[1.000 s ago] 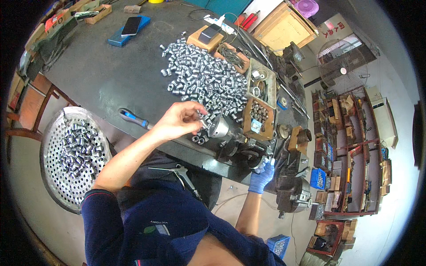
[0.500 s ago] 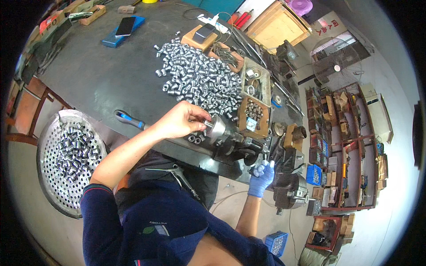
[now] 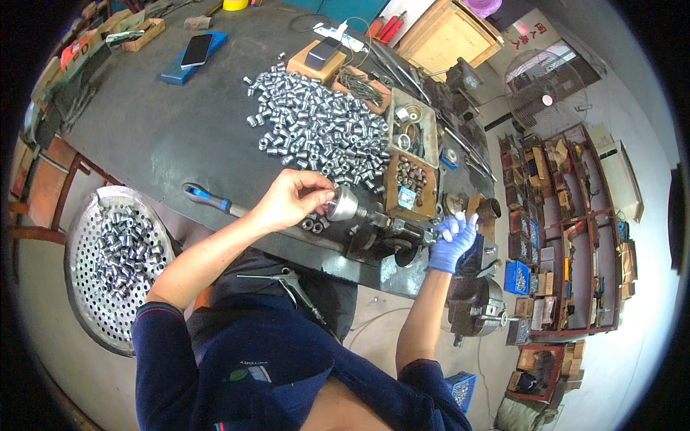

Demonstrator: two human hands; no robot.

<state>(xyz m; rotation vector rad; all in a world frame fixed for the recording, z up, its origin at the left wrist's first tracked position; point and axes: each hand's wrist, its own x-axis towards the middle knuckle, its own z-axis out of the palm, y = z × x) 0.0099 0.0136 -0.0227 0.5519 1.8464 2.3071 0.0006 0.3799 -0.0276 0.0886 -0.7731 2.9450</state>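
My bare left hand is closed in a pinch at the conical metal nose of a bench-mounted spindle device. A small metal sleeve sits at its fingertips, mostly covered by them. My right hand, in a blue glove, is at the device's other end, fingers curled; whatever they grip there is hidden. Behind the device spreads a large heap of shiny metal sleeves. A few loose sleeves lie just below the nose. Left of my left hand rests a tool with a blue-and-black handle.
A round perforated metal tray with more sleeves stands at the left. An air blow gun lies by my lap. Beyond the device are a cardboard box of small parts and a parts tray. A vise-like machine stands at right.
My right hand has moved up and to the right around the device's end. My left hand stays pinched at the nose, and the whole view has shifted slightly.
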